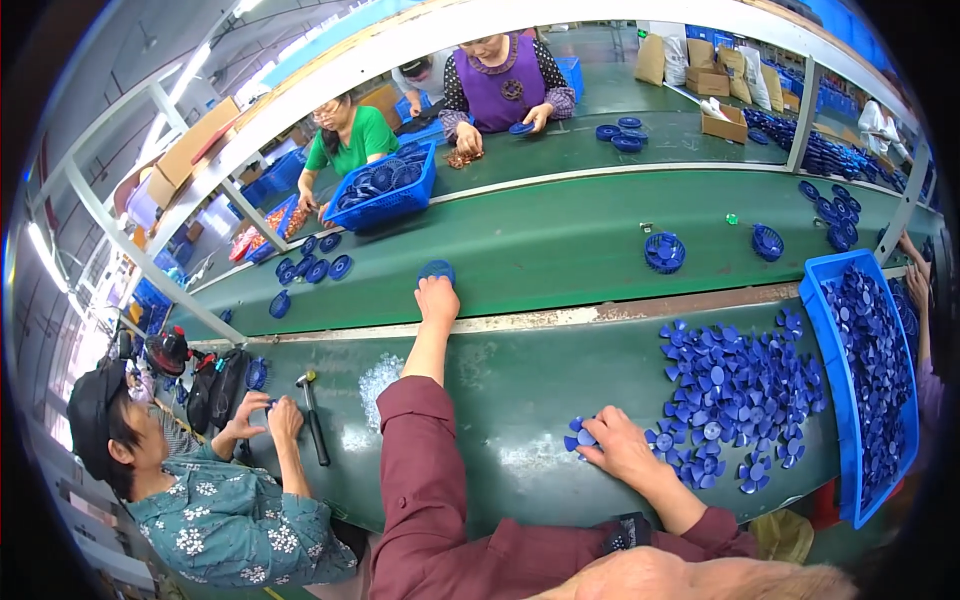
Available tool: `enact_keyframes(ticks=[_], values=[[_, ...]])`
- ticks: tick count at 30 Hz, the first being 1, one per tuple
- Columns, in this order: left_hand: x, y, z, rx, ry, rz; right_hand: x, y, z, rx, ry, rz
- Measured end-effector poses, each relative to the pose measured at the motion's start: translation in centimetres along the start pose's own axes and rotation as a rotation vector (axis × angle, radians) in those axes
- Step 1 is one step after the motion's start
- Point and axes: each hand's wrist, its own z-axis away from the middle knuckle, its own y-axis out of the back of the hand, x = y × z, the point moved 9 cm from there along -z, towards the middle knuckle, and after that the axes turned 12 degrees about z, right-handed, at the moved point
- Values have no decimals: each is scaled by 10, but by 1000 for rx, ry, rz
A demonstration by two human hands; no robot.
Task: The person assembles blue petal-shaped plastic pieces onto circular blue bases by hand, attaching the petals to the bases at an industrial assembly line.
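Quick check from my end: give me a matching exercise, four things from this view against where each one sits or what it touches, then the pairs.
Things:
1. left hand
2. right hand
3. hammer
4. blue bin

Places:
A. at the right end of the bench, full of blue parts
B. lying on the bench by a co-worker's hands
C. stretched out on a round blue part on the conveyor belt
D. on a blue fan wheel beside the loose pile

Pairs: 1-C, 2-D, 3-B, 4-A
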Motion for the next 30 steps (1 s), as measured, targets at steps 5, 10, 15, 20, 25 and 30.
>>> enact_keyframes(ticks=[5, 10, 15, 20, 25, 30], values=[[82, 43, 53, 89, -391, 55, -3, -1, -2, 17, -12, 11], [186, 92, 180, -70, -797, 281, 19, 16, 3, 201, -142, 116], [189, 74, 269, -513, -839, 400, 29, 48, 5, 419, -245, 56], [168, 98, 252, -152, -572, 681, 23, 35, 8, 344, -242, 10], [146, 34, 241, -420, -209, 500, 21, 25, 10, 272, -249, -35], [156, 35, 248, -418, 9, 865, -9, 50, 12, 455, -39, -142]])
